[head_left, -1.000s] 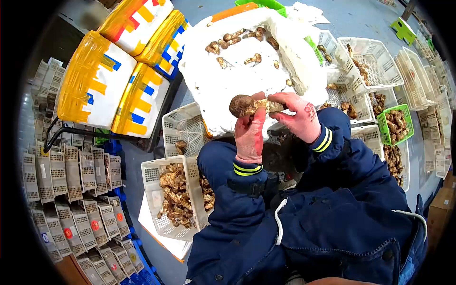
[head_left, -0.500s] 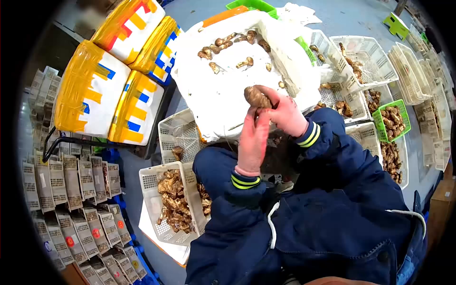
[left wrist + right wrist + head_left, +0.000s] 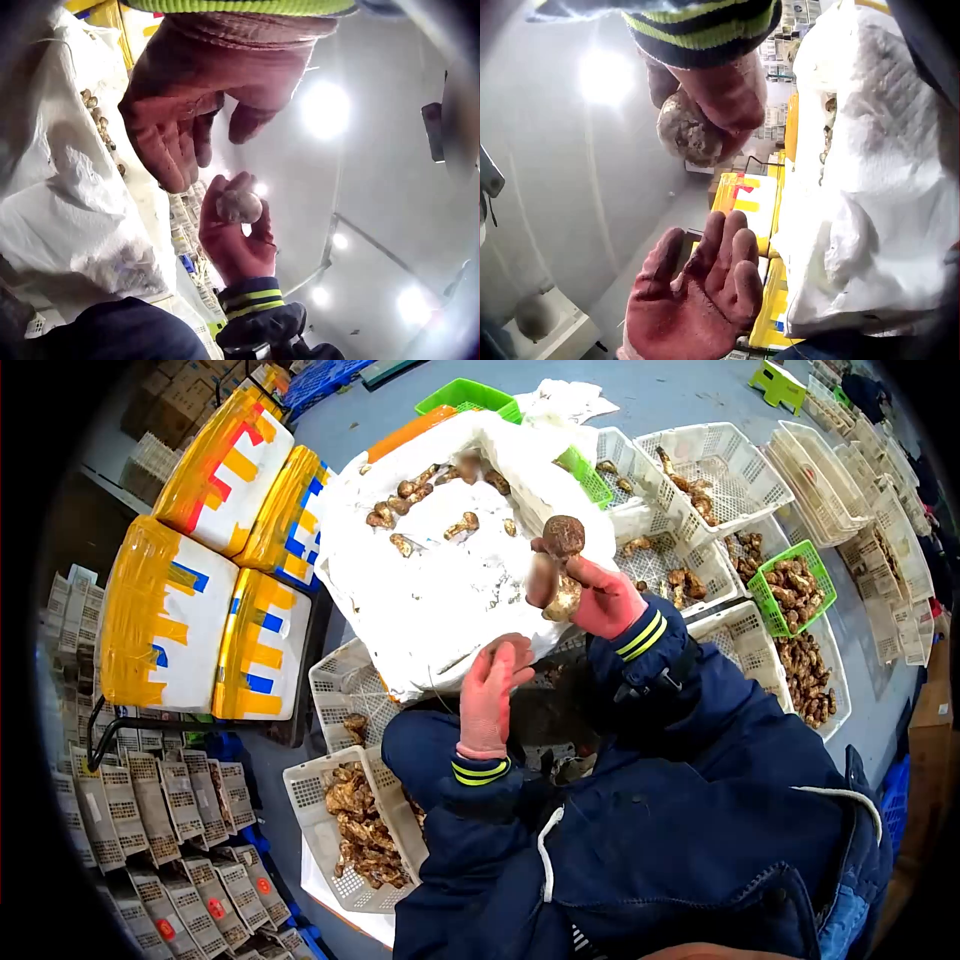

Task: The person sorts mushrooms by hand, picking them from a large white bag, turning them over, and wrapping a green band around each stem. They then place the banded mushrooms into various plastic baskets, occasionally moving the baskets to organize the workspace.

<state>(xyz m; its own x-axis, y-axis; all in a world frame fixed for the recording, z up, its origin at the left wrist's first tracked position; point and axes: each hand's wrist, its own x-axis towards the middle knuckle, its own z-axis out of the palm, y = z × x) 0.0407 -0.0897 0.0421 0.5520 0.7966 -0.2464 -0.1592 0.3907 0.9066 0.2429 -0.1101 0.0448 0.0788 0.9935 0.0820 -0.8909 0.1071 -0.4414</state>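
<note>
My right hand [image 3: 608,603] grips a large mushroom [image 3: 564,536] over the right side of a white-lined work surface [image 3: 420,620]. Its dark brown cap points away from me, and its pale, dirt-specked stem [image 3: 688,135] shows beneath the glove in the right wrist view. Part of the grip is blurred. My left hand [image 3: 490,695], in a pink glove, stands apart at the near edge of the surface. Its fingers are loosely bent with nothing between them, and the bare palm shows in the right wrist view. Several smaller mushrooms [image 3: 462,526] lie toward the far side of the white surface.
White crates [image 3: 715,485] and a green basket [image 3: 793,595] with mushrooms stand on the right. A heaped crate [image 3: 365,830] sits by my left knee. Taped foam boxes [image 3: 150,620] are stacked at left, above rows of crates [image 3: 190,800].
Both hands were together on the mushroom. The left hand has let go and drawn back toward me, while the right has carried the mushroom to the right. The head view has shifted.
</note>
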